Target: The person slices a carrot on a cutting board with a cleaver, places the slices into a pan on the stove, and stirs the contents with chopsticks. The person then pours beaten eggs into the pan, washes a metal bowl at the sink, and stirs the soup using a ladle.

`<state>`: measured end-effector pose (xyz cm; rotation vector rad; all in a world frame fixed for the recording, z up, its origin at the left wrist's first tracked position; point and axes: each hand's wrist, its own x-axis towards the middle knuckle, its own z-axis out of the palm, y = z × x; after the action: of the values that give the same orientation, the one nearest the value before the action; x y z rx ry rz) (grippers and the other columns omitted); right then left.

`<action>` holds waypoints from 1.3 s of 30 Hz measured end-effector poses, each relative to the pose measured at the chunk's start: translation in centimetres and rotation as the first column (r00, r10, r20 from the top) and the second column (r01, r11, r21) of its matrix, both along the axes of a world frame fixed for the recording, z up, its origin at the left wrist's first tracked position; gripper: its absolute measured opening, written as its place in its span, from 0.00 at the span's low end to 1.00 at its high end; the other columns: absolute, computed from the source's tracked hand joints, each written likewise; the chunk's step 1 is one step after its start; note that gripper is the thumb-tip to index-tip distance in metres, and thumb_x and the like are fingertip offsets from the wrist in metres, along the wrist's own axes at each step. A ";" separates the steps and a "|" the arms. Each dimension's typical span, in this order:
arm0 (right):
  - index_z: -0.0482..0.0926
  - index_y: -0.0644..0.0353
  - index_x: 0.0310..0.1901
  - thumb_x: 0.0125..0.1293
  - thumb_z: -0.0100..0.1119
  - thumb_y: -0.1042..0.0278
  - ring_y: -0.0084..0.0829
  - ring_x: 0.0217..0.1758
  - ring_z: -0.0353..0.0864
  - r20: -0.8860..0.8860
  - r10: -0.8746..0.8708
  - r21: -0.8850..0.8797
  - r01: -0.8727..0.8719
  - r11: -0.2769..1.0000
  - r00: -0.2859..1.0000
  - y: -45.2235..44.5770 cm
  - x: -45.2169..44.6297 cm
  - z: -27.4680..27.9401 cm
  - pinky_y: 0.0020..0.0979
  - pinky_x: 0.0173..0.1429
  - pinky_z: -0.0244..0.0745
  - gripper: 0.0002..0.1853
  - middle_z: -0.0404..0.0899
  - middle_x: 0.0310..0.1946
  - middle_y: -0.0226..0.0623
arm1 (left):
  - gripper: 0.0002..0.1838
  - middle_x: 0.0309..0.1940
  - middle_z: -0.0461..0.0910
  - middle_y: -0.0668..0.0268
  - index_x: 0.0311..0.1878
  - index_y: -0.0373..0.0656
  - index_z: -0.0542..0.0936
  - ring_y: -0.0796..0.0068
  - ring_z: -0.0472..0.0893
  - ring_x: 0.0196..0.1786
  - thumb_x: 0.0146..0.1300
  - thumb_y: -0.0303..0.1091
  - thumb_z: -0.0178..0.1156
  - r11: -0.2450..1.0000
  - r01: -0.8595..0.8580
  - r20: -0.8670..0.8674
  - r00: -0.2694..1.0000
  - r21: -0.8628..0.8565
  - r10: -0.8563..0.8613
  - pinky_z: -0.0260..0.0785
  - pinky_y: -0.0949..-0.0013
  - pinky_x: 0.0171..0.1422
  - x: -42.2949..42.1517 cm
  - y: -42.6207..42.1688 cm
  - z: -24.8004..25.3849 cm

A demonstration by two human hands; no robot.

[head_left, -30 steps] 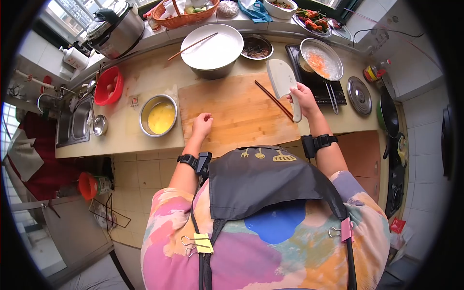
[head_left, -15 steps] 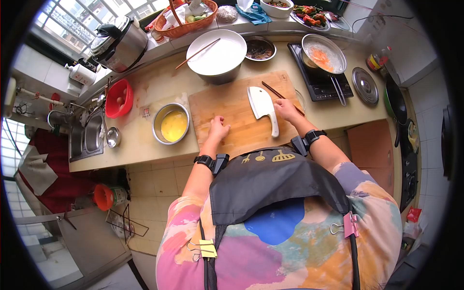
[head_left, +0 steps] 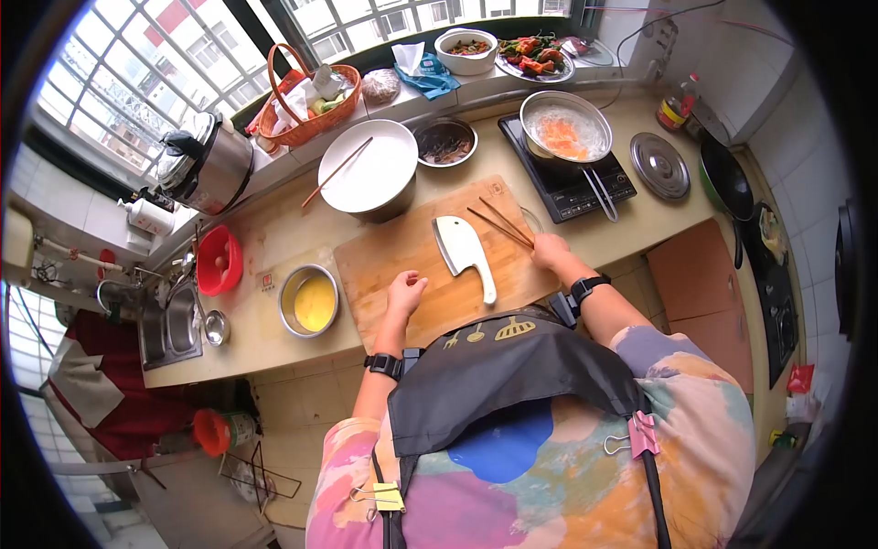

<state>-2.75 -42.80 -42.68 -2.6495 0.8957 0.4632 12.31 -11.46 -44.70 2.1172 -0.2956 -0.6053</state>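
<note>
Three yellow utensils (head_left: 475,335), a fork, spoon and slotted turner, are printed on the dark apron (head_left: 517,368) nearest the camera. Just beyond, the left hand (head_left: 404,293) is above the near left of the wooden cutting board (head_left: 384,257), its grip loosely curled; whether the fingertips meet cannot be told. At the board's right edge, the right hand (head_left: 551,251) has its grip clamped on brown chopsticks (head_left: 503,224), their tips spread. Between the hands, a white-handled cleaver (head_left: 462,248) lies flat on the board. To the left, on the surface (head_left: 256,322), stand a metal bowl (head_left: 294,292) of yellow liquid and, beside it, a small red-marked label (head_left: 267,281), its print illegible. Farther right, a pan (head_left: 594,123) of orange shreds sits on a black induction cooktop (head_left: 560,196). Far right, a red-capped bottle (head_left: 675,108) has an unreadable label.
</note>
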 end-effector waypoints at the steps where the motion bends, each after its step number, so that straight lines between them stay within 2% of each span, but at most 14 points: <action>1: 0.79 0.62 0.42 0.55 0.57 0.66 0.42 0.48 0.80 -0.003 0.002 0.006 -0.002 1.000 1.000 -0.4 0.1 0.1 0.38 0.49 0.75 0.13 0.81 0.42 0.47 | 0.22 0.43 0.81 0.60 0.51 0.38 0.77 0.71 0.79 0.43 0.56 0.40 0.63 1.000 -0.002 -0.003 1.000 0.006 0.002 0.71 0.70 0.49 -0.6 -1.1 1.8; 3: 0.76 0.64 0.39 0.59 0.53 0.66 0.43 0.44 0.80 0.101 -0.128 0.399 0.078 0.913 0.987 -1.5 0.1 0.8 0.40 0.44 0.74 0.11 0.80 0.38 0.48 | 0.17 0.44 0.81 0.62 0.49 0.41 0.78 0.75 0.79 0.45 0.61 0.41 0.60 0.976 0.109 -0.317 0.934 -0.186 -0.165 0.70 0.71 0.48 -1.9 -3.9 5.3; 6: 0.73 0.65 0.37 0.63 0.51 0.67 0.45 0.40 0.79 0.299 -0.158 0.550 -0.034 0.835 0.941 0.4 -0.3 8.1 0.41 0.41 0.73 0.09 0.79 0.34 0.49 | 0.19 0.44 0.81 0.62 0.53 0.44 0.75 0.75 0.79 0.49 0.67 0.46 0.53 0.914 0.006 -0.609 0.745 -0.405 -0.274 0.70 0.71 0.49 -3.2 -8.4 7.5; 12: 0.73 0.65 0.41 0.64 0.52 0.67 0.47 0.41 0.78 0.641 0.271 0.079 -0.414 0.907 0.718 3.5 -0.8 12.7 0.40 0.44 0.72 0.10 0.79 0.35 0.50 | 0.16 0.42 0.81 0.58 0.43 0.44 0.74 0.64 0.78 0.50 0.71 0.46 0.45 0.688 -0.399 -0.772 0.504 -0.606 -0.387 0.68 0.63 0.54 -4.6 -15.1 9.1; 17: 0.76 0.64 0.45 0.60 0.59 0.71 0.38 0.40 0.79 0.742 0.152 0.240 -0.470 0.849 0.653 3.7 -1.9 16.5 0.30 0.42 0.74 0.12 0.79 0.39 0.47 | 0.14 0.39 0.80 0.56 0.38 0.42 0.74 0.63 0.77 0.46 0.72 0.39 0.41 0.548 -0.434 -0.698 0.405 -0.715 -0.591 0.69 0.60 0.53 -4.7 -16.3 11.1; 19: 0.79 0.62 0.42 0.58 0.61 0.72 0.33 0.32 0.77 0.921 0.032 0.226 -0.601 0.766 0.387 3.5 -1.8 15.8 0.26 0.35 0.71 0.10 0.77 0.34 0.40 | 0.14 0.40 0.80 0.57 0.39 0.42 0.74 0.63 0.77 0.46 0.72 0.39 0.41 0.491 -0.415 -0.636 0.379 -0.766 -0.672 0.69 0.60 0.52 -5.0 -17.2 11.4; 21: 0.79 0.62 0.40 0.59 0.61 0.72 0.31 0.29 0.74 0.888 0.149 0.116 -0.526 0.842 0.434 2.6 -1.9 15.7 0.26 0.33 0.69 0.08 0.74 0.31 0.38 | 0.16 0.44 0.78 0.56 0.42 0.40 0.74 0.65 0.78 0.46 0.72 0.41 0.42 0.391 -0.396 -0.519 0.299 -0.831 -0.801 0.69 0.63 0.53 -4.6 -18.1 10.4; 22: 0.80 0.62 0.38 0.59 0.60 0.72 0.30 0.26 0.71 0.843 0.251 -0.015 -0.446 0.895 0.476 2.0 -1.8 15.7 0.26 0.30 0.67 0.06 0.71 0.28 0.36 | 0.16 0.44 0.78 0.56 0.42 0.40 0.74 0.65 0.78 0.46 0.72 0.41 0.42 0.385 -0.406 -0.519 0.302 -0.829 -0.800 0.69 0.63 0.53 -4.7 -18.2 10.0; 24: 0.79 0.63 0.35 0.61 0.60 0.71 0.28 0.24 0.69 0.870 0.220 -0.030 -0.398 0.917 0.441 0.5 -1.2 15.8 0.26 0.29 0.66 0.05 0.70 0.27 0.35 | 0.18 0.46 0.78 0.57 0.47 0.41 0.74 0.65 0.78 0.48 0.71 0.46 0.43 0.691 -0.247 -0.678 0.570 -0.679 -0.464 0.69 0.63 0.53 -5.1 -17.9 12.4; 25: 0.78 0.64 0.33 0.62 0.59 0.71 0.26 0.23 0.67 0.900 0.180 -0.038 -0.341 0.939 0.398 -0.5 -0.9 15.8 0.26 0.28 0.64 0.06 0.69 0.27 0.35 | 0.19 0.47 0.79 0.57 0.50 0.41 0.74 0.68 0.78 0.49 0.69 0.46 0.49 0.784 -0.160 -0.604 0.733 -0.600 -0.313 0.69 0.63 0.52 -4.7 -17.6 11.8; 27: 0.77 0.65 0.34 0.67 0.55 0.68 0.22 0.27 0.76 0.966 -0.119 0.174 -0.243 0.954 0.229 -3.2 -0.5 15.7 0.21 0.32 0.72 0.09 0.71 0.27 0.31 | 0.17 0.46 0.79 0.57 0.49 0.39 0.75 0.65 0.78 0.48 0.65 0.42 0.56 0.858 0.120 0.165 0.985 -0.500 -0.042 0.69 0.63 0.53 -3.0 -15.2 6.3; 29: 0.77 0.65 0.40 0.68 0.55 0.64 0.19 0.30 0.79 0.922 -0.350 0.374 -0.143 0.916 0.166 -7.7 -1.3 15.7 0.18 0.37 0.75 0.11 0.76 0.31 0.30 | 0.14 0.44 0.78 0.56 0.45 0.39 0.76 0.55 0.75 0.52 0.57 0.34 0.59 0.978 0.130 0.685 0.728 -0.165 0.019 0.63 0.60 0.61 -1.1 -10.0 5.1; 33: 0.77 0.67 0.46 0.68 0.55 0.63 0.18 0.30 0.78 0.856 -0.502 0.506 0.000 0.862 0.123 -14.8 -3.7 15.7 0.17 0.38 0.75 0.14 0.79 0.33 0.31 | 0.17 0.57 0.69 0.54 0.51 0.41 0.73 0.53 0.64 0.64 0.58 0.34 0.57 0.977 -0.136 0.740 0.672 0.166 -0.032 0.55 0.54 0.68 0.6 -0.3 -2.1; 39: 0.81 0.65 0.43 0.65 0.59 0.63 0.15 0.28 0.75 0.786 -0.530 0.522 0.118 0.845 0.317 -17.7 -4.0 13.5 0.16 0.34 0.72 0.13 0.79 0.30 0.28 | 0.22 0.62 0.65 0.53 0.57 0.40 0.70 0.53 0.60 0.68 0.61 0.39 0.55 0.918 -0.274 0.774 0.631 0.286 -0.053 0.49 0.51 0.72 0.4 3.8 -4.8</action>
<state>-6.75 -60.51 -29.19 -1.7537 0.7797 -0.8480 12.74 -7.62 -49.50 2.6670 -0.5427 0.4276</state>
